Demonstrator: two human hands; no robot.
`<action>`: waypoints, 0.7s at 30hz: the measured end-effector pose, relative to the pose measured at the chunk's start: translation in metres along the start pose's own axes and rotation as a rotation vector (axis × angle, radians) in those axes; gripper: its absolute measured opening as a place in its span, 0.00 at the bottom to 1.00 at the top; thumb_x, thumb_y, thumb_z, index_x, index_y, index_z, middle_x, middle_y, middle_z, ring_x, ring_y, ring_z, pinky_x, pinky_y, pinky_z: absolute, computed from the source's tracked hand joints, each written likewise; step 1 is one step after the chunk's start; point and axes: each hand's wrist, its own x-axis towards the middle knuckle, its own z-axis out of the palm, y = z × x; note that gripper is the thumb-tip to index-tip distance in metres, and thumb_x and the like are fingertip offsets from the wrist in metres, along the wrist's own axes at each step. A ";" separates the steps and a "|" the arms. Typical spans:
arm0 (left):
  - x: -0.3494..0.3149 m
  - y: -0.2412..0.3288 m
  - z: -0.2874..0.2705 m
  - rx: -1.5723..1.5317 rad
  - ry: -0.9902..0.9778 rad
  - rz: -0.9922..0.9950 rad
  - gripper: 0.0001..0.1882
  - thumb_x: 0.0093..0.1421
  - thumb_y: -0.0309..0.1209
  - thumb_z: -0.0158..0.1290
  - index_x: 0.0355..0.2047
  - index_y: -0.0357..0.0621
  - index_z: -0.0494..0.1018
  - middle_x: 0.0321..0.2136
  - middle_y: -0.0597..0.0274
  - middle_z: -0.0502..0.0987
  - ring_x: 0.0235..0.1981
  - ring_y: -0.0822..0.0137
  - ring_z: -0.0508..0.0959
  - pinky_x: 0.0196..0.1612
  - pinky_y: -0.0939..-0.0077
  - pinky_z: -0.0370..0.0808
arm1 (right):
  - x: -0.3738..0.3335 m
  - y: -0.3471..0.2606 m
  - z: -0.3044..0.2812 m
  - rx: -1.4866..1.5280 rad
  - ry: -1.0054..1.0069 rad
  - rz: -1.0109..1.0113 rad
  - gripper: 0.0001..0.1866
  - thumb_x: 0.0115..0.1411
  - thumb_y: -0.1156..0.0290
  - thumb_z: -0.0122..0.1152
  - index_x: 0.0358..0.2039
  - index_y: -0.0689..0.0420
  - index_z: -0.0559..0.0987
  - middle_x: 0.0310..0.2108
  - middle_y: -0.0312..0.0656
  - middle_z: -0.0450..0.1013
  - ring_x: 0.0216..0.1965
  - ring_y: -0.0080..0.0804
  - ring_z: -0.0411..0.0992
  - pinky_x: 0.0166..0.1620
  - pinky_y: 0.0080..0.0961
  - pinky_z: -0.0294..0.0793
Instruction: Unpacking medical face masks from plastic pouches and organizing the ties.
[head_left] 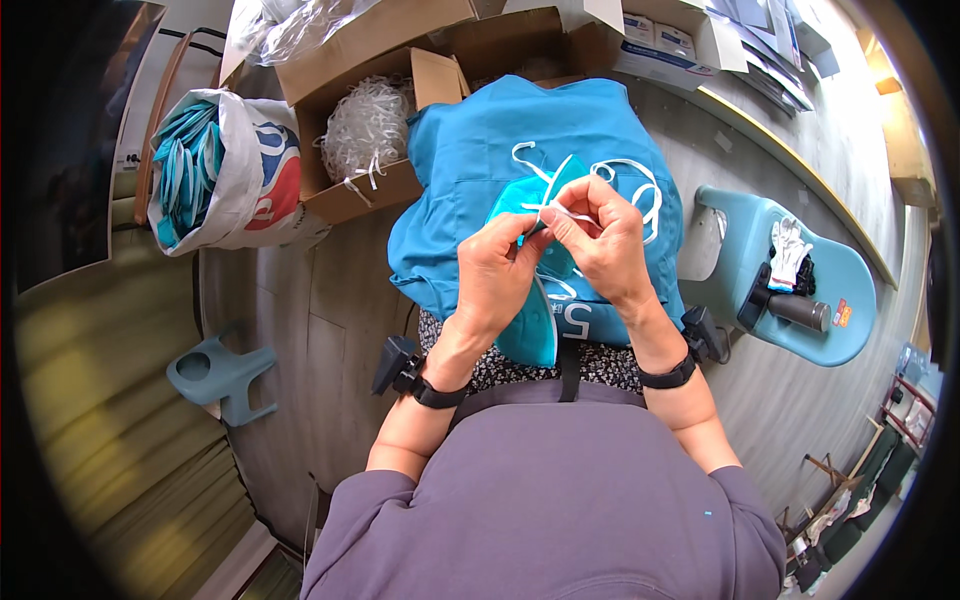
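Over my lap, my two hands meet with fingertips pinched close together. My left hand point(492, 268) is closed on the edge of a turquoise folded face mask point(530, 335). Thumb and fingers of my right hand point(606, 240) pinch a thin white strap point(560, 208) right beside the left fingertips; the exact grip point is partly covered by the fingers. More turquoise mask fabric point(512, 197) shows behind the hands. A loose white strap loop point(655, 205) curls to the right on the blue cloth point(440, 150) spread across my knees.
At the left stands a white bag point(250, 170) full of turquoise masks. Ahead, an open cardboard box point(395, 190) holds a bundle of white straps point(365, 125). A light blue stool point(845, 290) at right carries white gloves point(790, 245) and a dark bottle point(798, 311). Another small stool point(235, 372) sits left.
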 end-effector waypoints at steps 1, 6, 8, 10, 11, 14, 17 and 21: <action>0.001 0.001 0.001 -0.019 0.009 -0.007 0.07 0.56 0.21 0.62 0.36 0.36 0.79 0.21 0.67 0.72 0.20 0.79 0.63 0.22 0.80 0.63 | 0.001 0.002 0.000 -0.017 0.016 0.024 0.07 0.58 0.78 0.66 0.32 0.63 0.75 0.23 0.33 0.75 0.26 0.13 0.70 0.31 0.13 0.72; 0.002 0.001 0.000 0.039 -0.055 -0.092 0.06 0.57 0.22 0.61 0.35 0.36 0.78 0.22 0.65 0.73 0.20 0.79 0.65 0.23 0.79 0.64 | 0.001 0.006 0.005 0.023 0.077 -0.054 0.06 0.58 0.79 0.66 0.28 0.61 0.76 0.22 0.33 0.75 0.24 0.11 0.68 0.27 0.11 0.66; 0.002 -0.003 0.001 0.052 -0.086 -0.080 0.04 0.57 0.22 0.61 0.34 0.36 0.78 0.22 0.62 0.73 0.20 0.76 0.65 0.23 0.77 0.65 | -0.002 0.008 0.011 0.061 0.049 -0.096 0.06 0.58 0.79 0.66 0.27 0.61 0.76 0.23 0.33 0.76 0.24 0.11 0.67 0.26 0.11 0.65; 0.000 -0.018 0.004 0.073 -0.078 0.003 0.04 0.57 0.21 0.61 0.32 0.36 0.78 0.21 0.58 0.72 0.18 0.72 0.66 0.23 0.75 0.65 | 0.000 0.004 0.008 -0.032 0.150 -0.082 0.06 0.58 0.79 0.66 0.27 0.61 0.76 0.23 0.33 0.75 0.24 0.11 0.66 0.26 0.11 0.65; 0.000 -0.013 0.004 0.108 -0.086 0.093 0.04 0.56 0.21 0.61 0.32 0.36 0.77 0.21 0.57 0.71 0.18 0.68 0.67 0.22 0.73 0.66 | 0.002 0.003 0.003 -0.081 0.205 -0.075 0.06 0.58 0.78 0.66 0.27 0.61 0.76 0.23 0.32 0.74 0.24 0.11 0.66 0.26 0.11 0.65; -0.013 0.023 -0.001 0.151 -0.114 0.293 0.06 0.53 0.21 0.63 0.30 0.36 0.77 0.18 0.55 0.67 0.18 0.55 0.69 0.21 0.69 0.66 | 0.036 0.039 -0.045 -0.022 0.479 -0.094 0.06 0.61 0.74 0.64 0.28 0.62 0.78 0.22 0.31 0.73 0.24 0.12 0.65 0.28 0.13 0.65; -0.017 0.029 -0.005 0.178 -0.139 0.303 0.10 0.51 0.19 0.64 0.34 0.37 0.78 0.23 0.56 0.74 0.22 0.57 0.77 0.24 0.71 0.72 | 0.042 0.028 -0.066 -0.088 0.176 -0.061 0.05 0.62 0.74 0.62 0.36 0.62 0.81 0.28 0.34 0.78 0.28 0.14 0.68 0.33 0.16 0.69; -0.007 0.025 -0.016 0.216 -0.237 0.228 0.13 0.49 0.18 0.64 0.36 0.38 0.79 0.27 0.58 0.77 0.25 0.59 0.80 0.27 0.73 0.75 | 0.032 -0.018 -0.057 -0.171 -0.192 -0.123 0.11 0.63 0.75 0.61 0.46 0.59 0.82 0.37 0.36 0.79 0.34 0.17 0.72 0.38 0.16 0.72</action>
